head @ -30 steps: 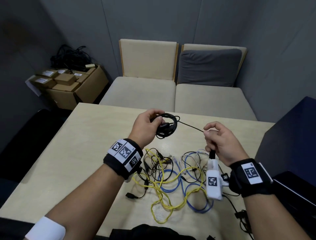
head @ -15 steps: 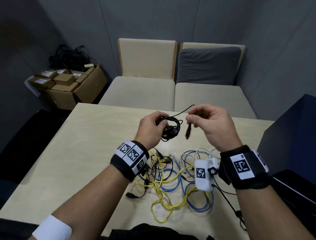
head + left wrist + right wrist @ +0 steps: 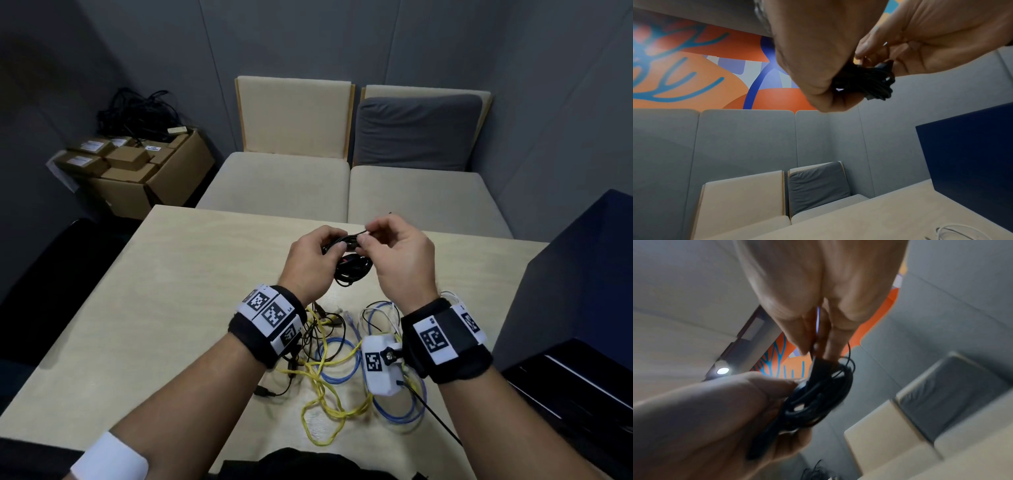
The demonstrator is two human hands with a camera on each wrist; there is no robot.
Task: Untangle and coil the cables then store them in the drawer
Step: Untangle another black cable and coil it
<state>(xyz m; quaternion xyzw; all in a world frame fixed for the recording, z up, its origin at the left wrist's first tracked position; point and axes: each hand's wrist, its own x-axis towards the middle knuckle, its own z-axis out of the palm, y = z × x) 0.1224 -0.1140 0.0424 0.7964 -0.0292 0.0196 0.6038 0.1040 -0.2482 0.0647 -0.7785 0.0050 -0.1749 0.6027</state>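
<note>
Black cable [image 3: 352, 270] coiled, held aloft; others [image 3: 329, 370] (yellow, blue) tangled on table.

The head view looks forward and down over the table [image 3: 191, 301], sofa [image 3: 342, 192] at 12 o'clock. Each wrist view looks upward, close along its fingers. All three views share the black cable coil [image 3: 352, 272] [image 3: 865, 81] [image 3: 818, 395] and the sofa.
</note>
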